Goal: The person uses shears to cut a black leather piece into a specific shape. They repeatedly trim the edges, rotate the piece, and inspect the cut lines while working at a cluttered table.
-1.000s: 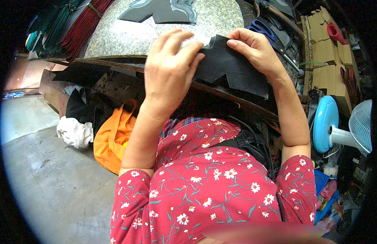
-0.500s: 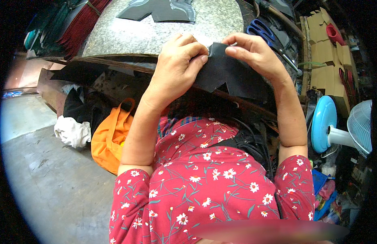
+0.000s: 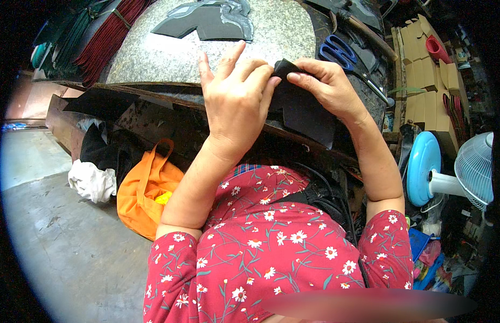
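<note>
A thin, flexible black sheet piece (image 3: 308,119), maybe leather or a synthetic, hangs at the near edge of the stone slab. My right hand (image 3: 332,89) pinches its upper part between thumb and fingers, where a corner is folded over. My left hand (image 3: 235,105) has thumb and index finger closed at that folded corner, while its other fingers are raised and spread. On the speckled stone slab (image 3: 147,59), beyond my left hand, lies a dark cut piece (image 3: 223,29) with grey, glue-like smears along its edge.
Blue-handled scissors (image 3: 339,51) lie right of the slab, near a wooden-handled tool (image 3: 373,37). Bundles of red cords (image 3: 104,48) are at the far left. An orange bag (image 3: 139,188) and white cloth (image 3: 92,181) sit below left. A blue-and-white fan (image 3: 425,169) stands at right, beneath cardboard boxes (image 3: 425,70).
The black piece's upper corner, flat before, is now folded over between my hands. My left hand's outer fingers have lifted and spread. The view has shifted slightly.
</note>
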The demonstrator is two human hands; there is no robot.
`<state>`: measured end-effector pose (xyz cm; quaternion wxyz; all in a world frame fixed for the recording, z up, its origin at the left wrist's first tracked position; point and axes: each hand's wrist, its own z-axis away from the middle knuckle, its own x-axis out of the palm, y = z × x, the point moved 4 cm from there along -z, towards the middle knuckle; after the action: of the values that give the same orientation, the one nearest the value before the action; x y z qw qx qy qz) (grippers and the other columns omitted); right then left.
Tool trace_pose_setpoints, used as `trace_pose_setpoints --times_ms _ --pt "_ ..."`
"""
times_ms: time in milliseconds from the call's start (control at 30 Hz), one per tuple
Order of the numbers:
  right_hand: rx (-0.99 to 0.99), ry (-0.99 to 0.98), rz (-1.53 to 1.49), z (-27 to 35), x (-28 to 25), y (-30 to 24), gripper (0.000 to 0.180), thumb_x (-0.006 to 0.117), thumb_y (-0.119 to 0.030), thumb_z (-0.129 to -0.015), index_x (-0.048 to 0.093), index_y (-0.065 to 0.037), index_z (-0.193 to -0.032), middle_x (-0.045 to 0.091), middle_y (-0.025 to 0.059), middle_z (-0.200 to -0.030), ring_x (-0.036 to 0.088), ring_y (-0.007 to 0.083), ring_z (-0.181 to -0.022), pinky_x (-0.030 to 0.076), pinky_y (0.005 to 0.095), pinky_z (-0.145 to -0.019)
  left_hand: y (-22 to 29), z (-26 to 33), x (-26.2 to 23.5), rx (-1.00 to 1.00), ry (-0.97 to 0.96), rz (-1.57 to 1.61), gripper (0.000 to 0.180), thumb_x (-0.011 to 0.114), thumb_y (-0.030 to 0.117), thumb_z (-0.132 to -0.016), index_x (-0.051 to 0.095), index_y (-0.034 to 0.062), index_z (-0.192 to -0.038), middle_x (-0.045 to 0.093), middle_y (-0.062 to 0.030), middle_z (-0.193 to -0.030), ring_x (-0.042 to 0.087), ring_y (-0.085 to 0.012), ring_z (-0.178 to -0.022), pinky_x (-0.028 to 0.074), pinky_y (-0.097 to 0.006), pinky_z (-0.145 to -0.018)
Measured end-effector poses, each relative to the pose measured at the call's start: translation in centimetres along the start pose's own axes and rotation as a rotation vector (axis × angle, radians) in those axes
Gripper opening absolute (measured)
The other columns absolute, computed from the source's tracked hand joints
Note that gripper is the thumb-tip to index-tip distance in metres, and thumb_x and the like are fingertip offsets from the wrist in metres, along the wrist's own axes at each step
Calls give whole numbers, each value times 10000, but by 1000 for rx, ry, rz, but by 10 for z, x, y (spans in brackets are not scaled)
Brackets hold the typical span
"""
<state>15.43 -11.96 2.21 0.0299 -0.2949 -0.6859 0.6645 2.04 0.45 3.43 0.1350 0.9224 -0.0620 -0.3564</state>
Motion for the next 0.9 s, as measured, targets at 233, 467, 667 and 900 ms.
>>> trace_pose_setpoints --times_ms 233,467,667,900 --pt "-63 -2 56 -1 1 1 257 661 -155 -964 691 14 -1156 722 36 -1004 627 85 -938 503 257 -848 -7 0 4 -47 -11 239 87 724 99 -830 713 74 -913 711 -57 -985 629 -268 -1123 338 -511 -1075" --pt "-82 -2 126 -1 4 1 260 631 -180 -989 683 -3 -1172 718 46 -982 626 95 -927 500 268 -829 -16 -3 5 -173 -44 518 56 695 36 -830 700 7 -879 710 -145 -970 652 -284 -1070 471 -374 -946" --pt "-127 47 112 -2 6 0 251 636 -186 -983 683 -4 -1149 720 80 -960 634 109 -913 502 278 -828 -9 -6 -1 -156 -40 330 82 719 82 -843 709 14 -888 713 -163 -994 656 -305 -1050 477 -390 -927" --pt "-85 -16 225 -2 3 2 247 653 -204 -968 687 -20 -1130 711 99 -918 642 123 -865 505 290 -789 -12 -9 7 -167 -93 483 85 720 63 -832 696 -1 -882 710 -154 -976 666 -277 -1006 482 -358 -900"
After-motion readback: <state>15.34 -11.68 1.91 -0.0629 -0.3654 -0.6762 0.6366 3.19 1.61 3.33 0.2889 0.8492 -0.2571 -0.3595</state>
